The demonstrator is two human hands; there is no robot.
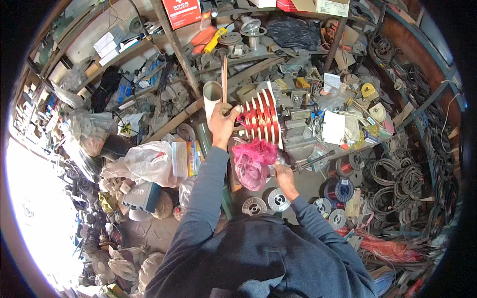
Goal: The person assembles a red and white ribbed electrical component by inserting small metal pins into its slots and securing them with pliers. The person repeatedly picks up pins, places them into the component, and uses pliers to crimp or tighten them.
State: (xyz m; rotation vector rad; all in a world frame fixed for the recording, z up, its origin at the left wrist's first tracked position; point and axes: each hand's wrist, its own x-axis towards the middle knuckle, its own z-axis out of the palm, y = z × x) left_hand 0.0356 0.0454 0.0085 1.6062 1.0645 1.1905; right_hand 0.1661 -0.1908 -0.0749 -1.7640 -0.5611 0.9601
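Note:
A stepped coil-winding former [259, 119], with pale discs and red copper wire in its grooves, lies sideways on a shaft at the bench. My left hand [222, 123] is closed at its narrow left end, thumb and fingers pinched together; what lies between them is too small to make out. Below the former hangs a pink plastic bag [252, 166]. Beside the bag, under the widest disc, my right hand [285, 180] has its fingers curled in. Its grip is partly hidden, and I cannot make out what it holds. A grey tube [212, 92] stands beyond my left hand.
Wire spools [277, 199] stand on the floor below the bench, with more spools [343, 189] to the right. Coiled cables [407, 179] hang at the right. A white plastic bag [151, 161] and a grey case [141, 196] are at my left. Tools and parts crowd the bench.

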